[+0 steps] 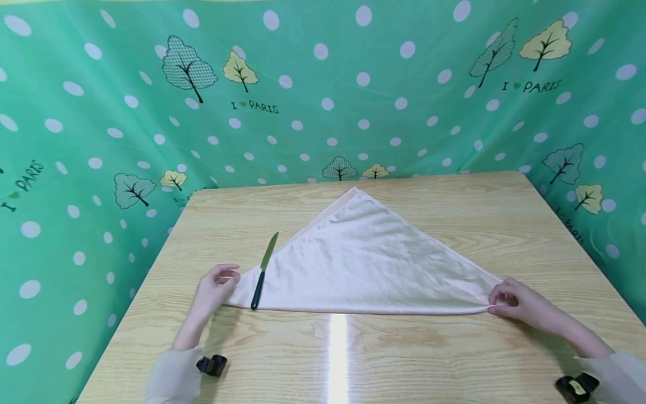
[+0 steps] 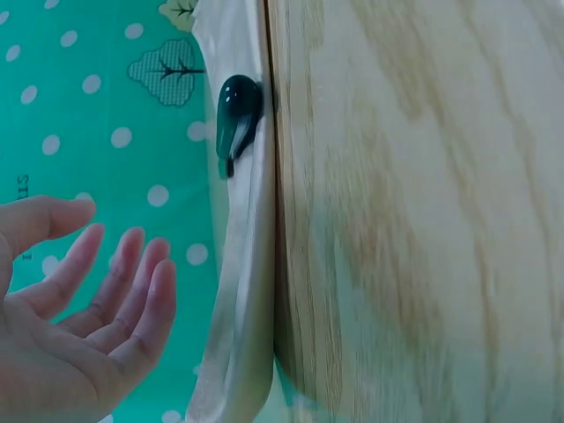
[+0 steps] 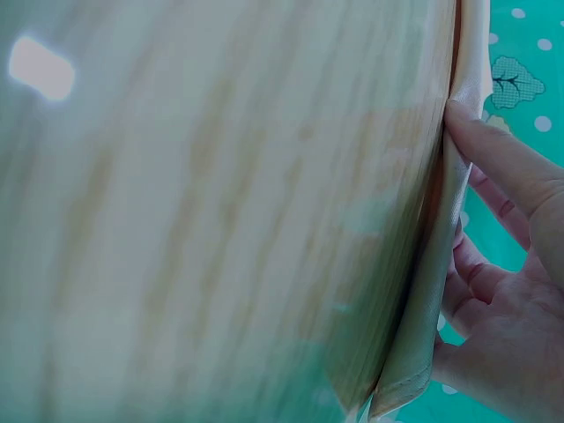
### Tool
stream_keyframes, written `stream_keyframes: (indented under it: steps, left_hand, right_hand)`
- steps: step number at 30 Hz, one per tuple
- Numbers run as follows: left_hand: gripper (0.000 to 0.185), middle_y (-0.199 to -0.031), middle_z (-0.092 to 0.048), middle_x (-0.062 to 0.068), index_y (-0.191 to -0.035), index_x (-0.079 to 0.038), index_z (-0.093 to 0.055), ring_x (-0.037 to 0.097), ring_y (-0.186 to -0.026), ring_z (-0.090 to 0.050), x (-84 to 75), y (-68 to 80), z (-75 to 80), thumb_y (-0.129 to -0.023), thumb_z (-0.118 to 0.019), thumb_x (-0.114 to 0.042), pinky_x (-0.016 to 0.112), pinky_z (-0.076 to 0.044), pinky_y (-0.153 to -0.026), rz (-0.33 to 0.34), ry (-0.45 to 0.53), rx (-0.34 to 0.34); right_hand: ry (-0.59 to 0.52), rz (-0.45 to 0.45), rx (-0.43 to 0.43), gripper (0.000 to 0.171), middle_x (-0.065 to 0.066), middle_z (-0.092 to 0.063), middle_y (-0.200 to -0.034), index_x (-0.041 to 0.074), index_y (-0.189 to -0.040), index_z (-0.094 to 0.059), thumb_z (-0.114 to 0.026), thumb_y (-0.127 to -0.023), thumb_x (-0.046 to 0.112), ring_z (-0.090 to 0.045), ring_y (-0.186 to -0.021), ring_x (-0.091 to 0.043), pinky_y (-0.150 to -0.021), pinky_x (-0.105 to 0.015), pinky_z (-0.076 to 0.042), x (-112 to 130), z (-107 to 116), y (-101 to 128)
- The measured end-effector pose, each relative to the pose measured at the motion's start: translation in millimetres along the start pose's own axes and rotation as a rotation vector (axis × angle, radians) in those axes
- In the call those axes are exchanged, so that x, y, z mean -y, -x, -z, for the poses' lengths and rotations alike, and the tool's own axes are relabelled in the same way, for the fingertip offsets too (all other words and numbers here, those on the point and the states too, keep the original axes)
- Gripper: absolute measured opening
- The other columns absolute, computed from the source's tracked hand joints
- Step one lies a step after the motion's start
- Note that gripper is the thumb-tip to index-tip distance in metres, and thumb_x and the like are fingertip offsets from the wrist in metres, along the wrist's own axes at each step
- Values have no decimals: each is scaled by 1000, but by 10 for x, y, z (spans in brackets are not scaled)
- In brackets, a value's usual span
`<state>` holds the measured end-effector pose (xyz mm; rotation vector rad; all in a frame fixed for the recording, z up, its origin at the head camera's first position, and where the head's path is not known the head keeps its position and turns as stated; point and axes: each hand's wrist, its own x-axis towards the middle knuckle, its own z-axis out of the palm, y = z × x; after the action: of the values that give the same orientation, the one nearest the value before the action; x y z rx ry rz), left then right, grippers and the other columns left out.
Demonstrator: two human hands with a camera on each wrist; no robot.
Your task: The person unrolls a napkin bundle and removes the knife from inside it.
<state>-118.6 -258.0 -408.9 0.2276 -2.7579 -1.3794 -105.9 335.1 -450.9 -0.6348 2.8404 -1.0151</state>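
A pale, silky cloth (image 1: 348, 264), folded into a triangle, lies on the table with its peak pointing away and its long fold toward me. On its left part rests a knife (image 1: 262, 272) with a dark green handle, blade pointing away. My left hand (image 1: 217, 286) hovers at the cloth's left corner; in the left wrist view its fingers (image 2: 132, 300) are loosely bent, apart from the cloth and holding nothing. At the right end, my right hand (image 1: 517, 303) pinches the fold near the corner, with the thumb (image 3: 493, 145) on the cloth edge in the right wrist view.
The wooden table (image 1: 429, 359) reaches under both arms, with a bright light reflection (image 1: 338, 359) in front of the cloth. A green dotted curtain (image 1: 303, 112) hangs behind and along both sides. Black wrist cameras (image 1: 212, 365) sit on both sleeves.
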Motion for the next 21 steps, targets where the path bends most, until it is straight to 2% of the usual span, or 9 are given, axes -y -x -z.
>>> stream_keyframes:
  steps: [7, 13, 18, 21]
  left_hand:
    - [28, -91, -62, 15, -108, 2, -56, 24, -82, -59, 5, -16, -113, -82, -59, -7, 25, -45, -68, -22, -78, 79]
    - [29, -91, -61, 17, -108, 3, -56, 29, -82, -60, -15, -21, -187, -81, -61, -6, 32, -48, -69, -40, -114, 136]
    - [31, -89, -62, 17, -108, 4, -55, 32, -82, -60, -7, -30, -224, -79, -62, -5, 37, -49, -70, -56, -140, 158]
    - [32, -86, -61, 15, -108, 4, -55, 31, -80, -60, 7, -38, -245, -78, -63, -4, 34, -49, -67, -60, -142, 167]
  right_hand:
    - [5, 0, -4, 17, 3, -41, -75, 15, -76, -55, -71, -71, 9, -34, -66, -1, -52, -20, -29, -15, -7, 8]
    - [-3, 19, -6, 18, 2, -41, -74, 14, -76, -55, -71, -71, 9, -34, -66, -1, -52, -20, -29, -37, -11, 9]
    - [15, 2, -14, 17, 3, -41, -75, 16, -76, -56, -71, -71, 10, -35, -66, -2, -53, -20, -30, -17, -11, 13]
    - [19, -8, -12, 17, 2, -41, -75, 16, -76, -56, -71, -71, 10, -35, -66, -2, -53, -20, -31, -1, -12, 15]
